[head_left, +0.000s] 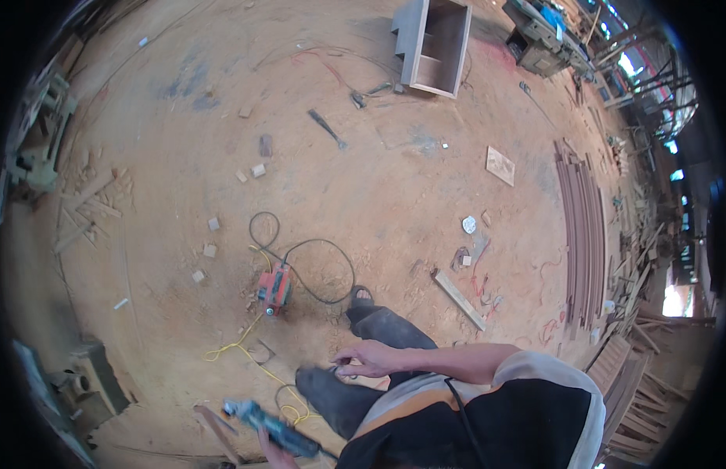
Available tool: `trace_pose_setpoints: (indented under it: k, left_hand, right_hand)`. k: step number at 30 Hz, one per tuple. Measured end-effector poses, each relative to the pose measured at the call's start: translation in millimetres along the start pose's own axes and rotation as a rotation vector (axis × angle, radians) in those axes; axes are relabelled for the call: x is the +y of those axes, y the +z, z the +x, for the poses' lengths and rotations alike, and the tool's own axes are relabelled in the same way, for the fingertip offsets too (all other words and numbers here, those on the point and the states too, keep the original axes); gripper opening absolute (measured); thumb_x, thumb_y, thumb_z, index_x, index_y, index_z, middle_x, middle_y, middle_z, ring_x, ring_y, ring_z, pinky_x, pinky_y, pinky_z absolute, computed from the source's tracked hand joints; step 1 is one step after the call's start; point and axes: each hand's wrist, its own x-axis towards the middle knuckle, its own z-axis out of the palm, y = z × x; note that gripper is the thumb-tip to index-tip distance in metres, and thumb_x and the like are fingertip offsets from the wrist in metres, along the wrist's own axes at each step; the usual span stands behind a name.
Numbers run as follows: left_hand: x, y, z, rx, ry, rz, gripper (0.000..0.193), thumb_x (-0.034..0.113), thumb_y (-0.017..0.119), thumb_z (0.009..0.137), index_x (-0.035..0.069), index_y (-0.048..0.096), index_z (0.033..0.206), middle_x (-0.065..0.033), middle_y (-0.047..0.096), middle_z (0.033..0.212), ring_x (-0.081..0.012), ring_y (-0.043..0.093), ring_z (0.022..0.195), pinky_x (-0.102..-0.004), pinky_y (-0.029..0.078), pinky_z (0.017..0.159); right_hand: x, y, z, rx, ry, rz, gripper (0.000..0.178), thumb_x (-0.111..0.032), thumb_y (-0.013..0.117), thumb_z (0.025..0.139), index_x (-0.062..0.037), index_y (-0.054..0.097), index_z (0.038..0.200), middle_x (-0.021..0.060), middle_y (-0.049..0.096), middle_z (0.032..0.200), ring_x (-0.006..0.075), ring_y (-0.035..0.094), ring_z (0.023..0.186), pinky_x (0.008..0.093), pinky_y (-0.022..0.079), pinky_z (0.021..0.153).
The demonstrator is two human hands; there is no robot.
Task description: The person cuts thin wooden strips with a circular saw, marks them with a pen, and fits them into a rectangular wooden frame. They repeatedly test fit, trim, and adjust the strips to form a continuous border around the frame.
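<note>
At the lower left my left hand [273, 451] is wrapped around a teal angle grinder [273, 430], whose head points left. My right hand [368, 359] is in front of my legs, fingers curled in; whatever they hold, if anything, is too small to make out. Beyond my feet, a red and dark green power tool [274, 289] rests on the floor, apart from both hands. Its black cord [324, 242] loops to the right of it. A yellow cord [265, 371] runs from beside that tool toward the grinder.
Wood offcuts [214, 224] and a plank [459, 299] lie on the dusty floor. Long brown boards [583, 234] are stacked at the right. An open wooden cabinet [437, 47] stands at the far side. Machines [93, 375] border the left.
</note>
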Motion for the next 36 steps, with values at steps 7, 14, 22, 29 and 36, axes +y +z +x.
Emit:
trace_pose_setpoints:
  k: [7,14,22,29,36]
  left_hand:
    - [114,406,8,-0.666,0.239,-0.152,0.069,0.040,0.072,0.095,0.001,0.050,0.148,-0.0167,0.067,0.124,-0.0309,0.068,0.113,-0.0489,0.058,0.098]
    - [188,772,-7,-1.139,0.238,-0.160,0.079,0.045,0.082,0.086,0.002,0.051,0.145,-0.0137,0.066,0.119,-0.0279,0.066,0.109,-0.0459,0.055,0.097]
    - [168,1116,-58,-0.959,0.333,0.365,0.050,0.034,0.069,0.101,0.001,0.054,0.135,-0.0181,0.068,0.115,-0.0292,0.074,0.088,-0.0431,0.064,0.078]
    - [84,1274,-89,-0.977,0.255,0.149,0.054,0.043,0.068,0.102,0.002,0.056,0.135,-0.0158,0.070,0.112,-0.0311,0.073,0.093,-0.0471,0.062,0.084]
    - [59,1421,-92,-0.802,0.290,-0.022,0.070,0.065,0.045,0.109,0.004,0.054,0.142,-0.0144,0.070,0.115,-0.0332,0.072,0.095,-0.0510,0.061,0.087]
  right_hand:
    - [-98,-181,0,0.094,-0.307,0.228,0.110,-0.045,0.083,0.090,0.0001,0.020,0.168,0.0276,0.061,0.141,0.0404,0.068,0.117,0.0473,0.054,0.103]
    - [-92,-436,-37,0.708,-0.540,-0.205,0.107,-0.035,0.086,0.088,-0.0047,0.023,0.169,0.0276,0.061,0.132,0.0456,0.067,0.112,0.0499,0.056,0.097]
    - [-52,-703,-114,0.985,-0.401,0.067,0.101,-0.023,0.088,0.084,-0.0081,0.031,0.165,0.0188,0.066,0.112,0.0342,0.070,0.094,0.0458,0.058,0.081]
    - [24,-904,-182,0.387,-0.178,0.645,0.094,-0.023,0.089,0.082,-0.0001,0.037,0.157,0.0150,0.066,0.119,0.0186,0.068,0.103,0.0367,0.057,0.088]
    - [64,-1067,-203,0.268,-0.228,0.648,0.082,-0.027,0.089,0.078,0.0037,0.047,0.141,0.0093,0.063,0.093,0.0172,0.066,0.074,0.0342,0.056,0.068]
